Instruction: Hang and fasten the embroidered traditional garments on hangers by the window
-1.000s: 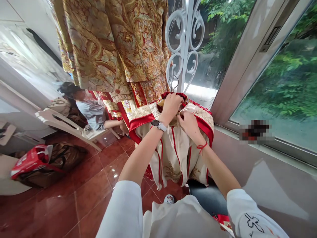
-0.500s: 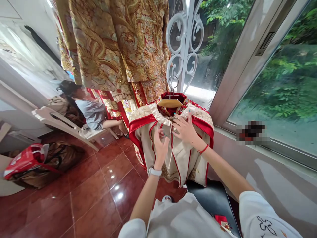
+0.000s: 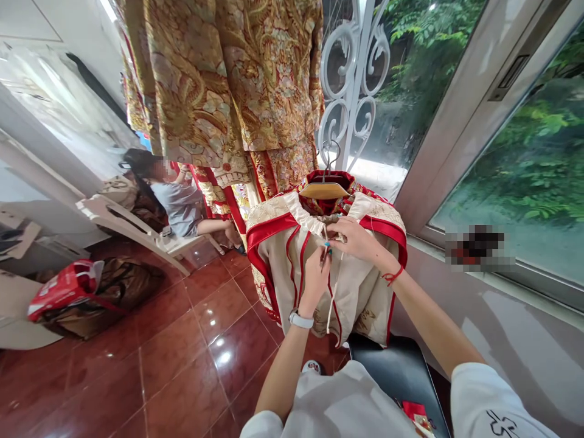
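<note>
A cream robe with red trim (image 3: 283, 255) hangs on a wooden hanger (image 3: 325, 190) hooked to a white scrolled window grille (image 3: 353, 85). My left hand (image 3: 316, 277), with a white watch at the wrist, pinches a thin cream tie cord (image 3: 334, 292) at the robe's front opening. My right hand (image 3: 360, 238), a red string round its wrist, grips the cloth just below the collar, fingers closed on it. The two hands nearly touch at the middle of the chest.
A gold and red embroidered gown (image 3: 228, 91) hangs above and behind. A person in grey (image 3: 176, 204) crouches at the left by a white plastic chair (image 3: 118, 219). A red bag (image 3: 64, 289) lies on the red tiled floor. A black stool (image 3: 392, 371) stands below the robe.
My left hand came down from the collar at the hanger to the robe's front opening and now pinches the tie cord. My right hand stayed near the collar. The view shifted slightly right.
</note>
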Motion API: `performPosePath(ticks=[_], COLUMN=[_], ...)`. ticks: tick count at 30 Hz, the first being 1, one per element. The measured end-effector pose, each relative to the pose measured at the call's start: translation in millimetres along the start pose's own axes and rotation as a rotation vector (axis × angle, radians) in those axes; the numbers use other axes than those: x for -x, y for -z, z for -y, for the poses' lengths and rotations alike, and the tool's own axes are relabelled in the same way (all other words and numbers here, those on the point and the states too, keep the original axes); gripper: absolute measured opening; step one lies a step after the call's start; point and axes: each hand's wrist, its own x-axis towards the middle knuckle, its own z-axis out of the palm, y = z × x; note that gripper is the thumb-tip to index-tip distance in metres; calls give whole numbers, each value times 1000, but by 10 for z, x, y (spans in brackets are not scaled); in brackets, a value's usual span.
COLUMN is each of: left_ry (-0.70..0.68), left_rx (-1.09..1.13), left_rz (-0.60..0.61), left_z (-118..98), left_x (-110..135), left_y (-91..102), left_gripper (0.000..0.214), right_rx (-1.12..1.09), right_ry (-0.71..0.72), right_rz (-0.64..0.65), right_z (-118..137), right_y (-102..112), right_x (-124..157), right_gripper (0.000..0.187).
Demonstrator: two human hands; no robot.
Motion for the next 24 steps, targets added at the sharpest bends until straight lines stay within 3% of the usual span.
performPosePath(ticks=[4, 6, 13, 18, 24], left_ry=[43, 57, 71, 42, 41], left_rx=[17, 37, 61, 61, 63], left_rz=[-8, -29, -47, -38, -27], left_z=[-19, -18, -2, 7, 33], left_x=[62, 87, 156, 187, 200], left_y=[-10, -36, -107, -70, -41], left_gripper=[17, 19, 21, 21, 24], right_rx=[81, 146, 419, 458, 544], right_ry=[94, 79, -171, -163, -148], right_rz=[-69, -7, 265, 391, 421], right_z=[37, 69, 242, 315, 393], right_y=[-40, -48, 44, 109, 6], right_x=[108, 129, -7, -149, -214], right_gripper=[7, 5, 5, 10, 15])
